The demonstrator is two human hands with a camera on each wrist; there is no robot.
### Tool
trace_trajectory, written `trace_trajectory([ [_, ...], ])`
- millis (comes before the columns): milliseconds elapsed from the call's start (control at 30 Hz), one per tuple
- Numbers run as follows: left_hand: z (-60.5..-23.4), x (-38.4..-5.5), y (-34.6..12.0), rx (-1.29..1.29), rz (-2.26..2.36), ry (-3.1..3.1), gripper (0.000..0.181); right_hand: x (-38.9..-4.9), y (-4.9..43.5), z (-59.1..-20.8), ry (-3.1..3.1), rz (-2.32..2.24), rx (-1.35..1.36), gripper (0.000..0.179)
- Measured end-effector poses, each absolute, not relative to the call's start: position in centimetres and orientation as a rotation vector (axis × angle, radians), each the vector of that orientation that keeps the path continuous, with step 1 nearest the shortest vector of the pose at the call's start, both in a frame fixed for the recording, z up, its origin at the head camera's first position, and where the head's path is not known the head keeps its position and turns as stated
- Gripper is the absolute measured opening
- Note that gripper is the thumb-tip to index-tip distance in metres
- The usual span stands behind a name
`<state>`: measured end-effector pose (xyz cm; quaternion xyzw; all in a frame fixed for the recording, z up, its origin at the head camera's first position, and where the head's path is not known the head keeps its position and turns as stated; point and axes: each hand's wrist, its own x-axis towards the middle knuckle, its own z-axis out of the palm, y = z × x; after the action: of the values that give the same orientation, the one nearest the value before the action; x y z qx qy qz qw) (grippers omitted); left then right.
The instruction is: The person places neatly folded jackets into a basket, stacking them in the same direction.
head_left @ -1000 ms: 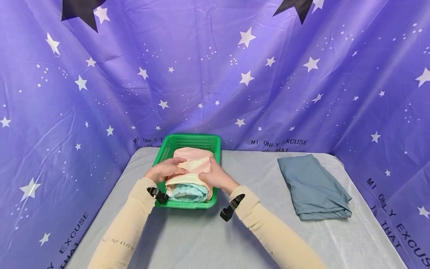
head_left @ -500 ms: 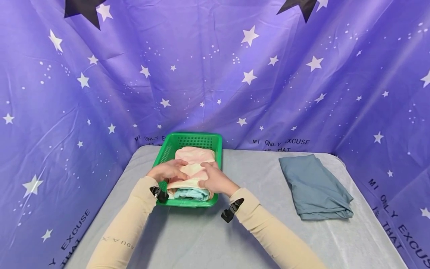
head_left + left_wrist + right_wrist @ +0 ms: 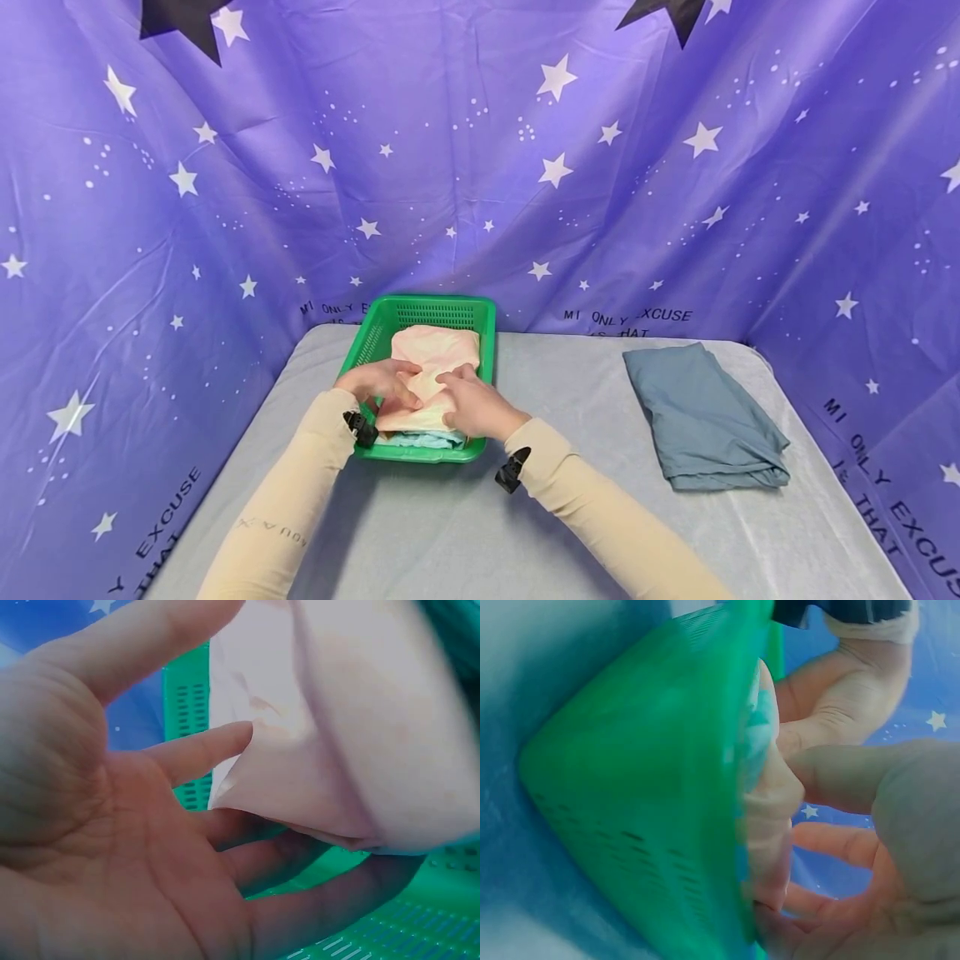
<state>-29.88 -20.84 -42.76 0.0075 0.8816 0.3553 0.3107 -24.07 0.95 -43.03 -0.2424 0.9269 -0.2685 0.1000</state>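
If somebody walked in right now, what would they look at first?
Probably the purple curtain with white stars, hanging behind the table and along both sides. Next, the bright green basket on the table, where the left grip and right grip touch the pale pink cloth inside. Then maybe the folded blue-grey cloth lying toward the table's right side.

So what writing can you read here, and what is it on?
"MI ONLY E": purple curtain, back left.
"MI ONLY XCUSE": curtain, back right.
"MI ONLY EXCUS", "THAT": curtain, right side.
"EXCUSE", "THAT": curtain, left side.
"AQUA", probably: left sleeve, upside down.
Remaining lettering is cut off, hidden or unclear.
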Motion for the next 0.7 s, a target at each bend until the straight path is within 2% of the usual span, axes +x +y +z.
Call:
trace_trajectory([
  [100, -42.8, -30.0, -20.8, 0.013, 0.904, 2.346, 0.089, -24.1, 0.8, -43.4, 2.792, -0.681, -0.796, 0.058],
  [333, -42.8, -30.0, -20.7, -0.013, 0.897, 2.346, 0.087, -24.2, 1.0, -44.5, 2.96, -0.388, -1.055, 0.033],
  [633, -41.9, -29.6, -20.7, 0.04, 0.661, 2.526, 0.069, -24.5, 1.4, -45.5, 3.067, -0.306, -1.044, 0.009],
  [700, -41.8, -29.5, -20.5, 0.045, 0.625, 2.544, 0.065, -24.6, 1.4, -45.5, 3.062, -0.294, -1.062, 0.01],
])
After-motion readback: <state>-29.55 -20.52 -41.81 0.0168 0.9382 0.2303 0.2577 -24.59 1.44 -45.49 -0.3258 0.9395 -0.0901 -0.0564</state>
